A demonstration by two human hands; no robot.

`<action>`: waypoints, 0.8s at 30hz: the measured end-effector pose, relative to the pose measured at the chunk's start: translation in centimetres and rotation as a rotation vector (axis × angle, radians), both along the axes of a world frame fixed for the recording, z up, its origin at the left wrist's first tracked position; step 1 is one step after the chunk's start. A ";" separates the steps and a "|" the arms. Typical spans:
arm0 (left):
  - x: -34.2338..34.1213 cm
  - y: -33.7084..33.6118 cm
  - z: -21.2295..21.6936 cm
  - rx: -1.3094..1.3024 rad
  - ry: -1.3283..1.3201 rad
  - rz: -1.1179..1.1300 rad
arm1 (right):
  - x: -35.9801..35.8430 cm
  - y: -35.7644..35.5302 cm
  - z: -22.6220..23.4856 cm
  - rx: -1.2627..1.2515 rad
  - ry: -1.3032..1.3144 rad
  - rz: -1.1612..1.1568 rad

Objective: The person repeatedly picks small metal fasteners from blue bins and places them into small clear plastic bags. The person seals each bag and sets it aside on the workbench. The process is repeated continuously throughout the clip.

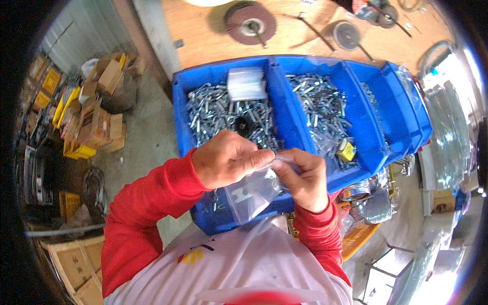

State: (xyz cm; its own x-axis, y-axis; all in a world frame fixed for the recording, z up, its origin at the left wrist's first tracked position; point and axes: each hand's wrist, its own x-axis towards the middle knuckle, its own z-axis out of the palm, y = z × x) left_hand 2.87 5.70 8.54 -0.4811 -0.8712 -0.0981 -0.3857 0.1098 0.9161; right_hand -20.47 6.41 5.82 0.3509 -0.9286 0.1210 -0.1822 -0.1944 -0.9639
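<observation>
A clear plastic bag (252, 195) hangs from both my hands, above the front edge of the blue bins. My left hand (230, 158) pinches its top edge with thumb and fingers. Close beside it, my right hand (306, 178) grips the same edge at the other corner. Some small pale shape shows in the bag, too unclear to name. Below and beyond my hands, a blue bin (179, 109) holds many loose bolts (208, 109), with a stack of clear bags (246, 84) and a small black round part (244, 125) lying on them.
Right of it, another blue bin (284, 109) holds more bolts and a yellow box (346, 150). Abrasive discs (250, 23) lie on the wooden bench (195, 30) behind. Cardboard boxes (94, 122) stand on the left floor; an orange crate (360, 241) sits at lower right.
</observation>
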 end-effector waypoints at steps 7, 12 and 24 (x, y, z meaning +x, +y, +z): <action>3.8 5.2 -2.8 0.349 0.579 0.143 | 0.2 0.3 -1.9 0.017 -0.228 -0.318; 2.8 6.9 -4.6 0.293 0.619 0.275 | 0.4 0.6 -3.0 -0.008 -0.212 -0.371; 0.8 6.9 -4.5 0.184 0.565 0.448 | 1.0 0.8 -2.2 -0.756 0.137 -0.716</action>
State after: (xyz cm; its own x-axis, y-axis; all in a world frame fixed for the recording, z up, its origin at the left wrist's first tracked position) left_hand 3.70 12.64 3.99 -0.1036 -0.9892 -0.1038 0.1781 -0.1212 0.9765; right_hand -19.49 7.23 3.63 -0.1962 -0.6238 0.7566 -0.5906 -0.5408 -0.5990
